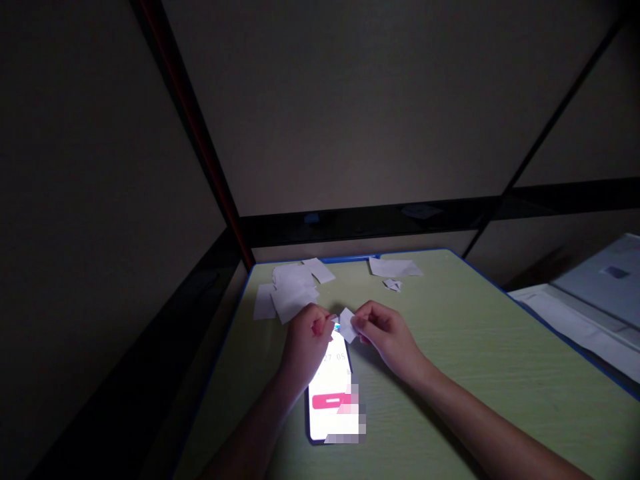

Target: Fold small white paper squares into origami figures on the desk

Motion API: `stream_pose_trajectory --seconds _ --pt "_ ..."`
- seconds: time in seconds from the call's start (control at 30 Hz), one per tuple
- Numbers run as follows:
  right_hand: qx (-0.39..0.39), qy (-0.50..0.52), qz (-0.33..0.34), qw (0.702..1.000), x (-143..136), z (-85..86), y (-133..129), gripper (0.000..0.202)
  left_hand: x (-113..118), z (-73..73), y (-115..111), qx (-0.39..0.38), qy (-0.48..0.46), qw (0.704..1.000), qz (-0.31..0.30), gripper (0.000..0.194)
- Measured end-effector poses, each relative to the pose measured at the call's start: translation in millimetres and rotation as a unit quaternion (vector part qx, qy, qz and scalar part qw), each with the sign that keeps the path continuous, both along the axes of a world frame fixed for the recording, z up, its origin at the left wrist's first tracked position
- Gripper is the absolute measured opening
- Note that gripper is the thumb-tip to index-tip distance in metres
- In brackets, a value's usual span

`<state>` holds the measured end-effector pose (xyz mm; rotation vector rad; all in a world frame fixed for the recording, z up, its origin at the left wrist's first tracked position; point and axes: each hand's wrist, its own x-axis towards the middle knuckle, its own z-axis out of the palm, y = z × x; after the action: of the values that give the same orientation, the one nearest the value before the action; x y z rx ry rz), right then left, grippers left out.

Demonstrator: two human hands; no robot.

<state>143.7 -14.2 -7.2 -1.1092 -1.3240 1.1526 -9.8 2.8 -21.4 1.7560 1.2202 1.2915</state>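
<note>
A small folded white paper (347, 325) is pinched between the thumb and fingers of my right hand (383, 329), above the green table. Close by on the left, my left hand (309, 338) is closed, its fingertips near the paper's left side; what it grips is too small to name. Under the hands lies a phone (329, 420) with a bright white screen, digits and a pink button; my left hand covers part of it. Loose white sheets (293, 293) overlap at the back left. At the back right lie another sheet (395, 268) and a small folded paper piece (393, 285).
The green table (450, 320) has a blue edge. Behind it runs a dark ledge (360, 230) along the wall, bearing a small blue object (311, 218). Beyond the right edge stands a pale box-like object (607, 280) with white paper beside it.
</note>
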Motion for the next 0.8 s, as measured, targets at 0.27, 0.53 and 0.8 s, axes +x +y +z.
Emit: stream_pose_trajectory --seconds 0.27,0.53,0.8 --pt "0.008 0.003 -0.005 1.0 0.3 -1.6 0.6 0.021 0.8 -0.9 -0.4 -0.001 0.007 1.0 0.003 0.035" --pt "0.008 0.016 -0.018 1.0 0.6 0.7 -0.1 0.022 0.6 0.3 -1.9 -0.015 0.006 1.0 0.017 0.008" --pt "0.015 0.009 -0.019 1.0 1.4 -0.8 1.9 0.021 1.2 -1.8 -1.8 -0.004 0.045 0.998 0.042 0.013"
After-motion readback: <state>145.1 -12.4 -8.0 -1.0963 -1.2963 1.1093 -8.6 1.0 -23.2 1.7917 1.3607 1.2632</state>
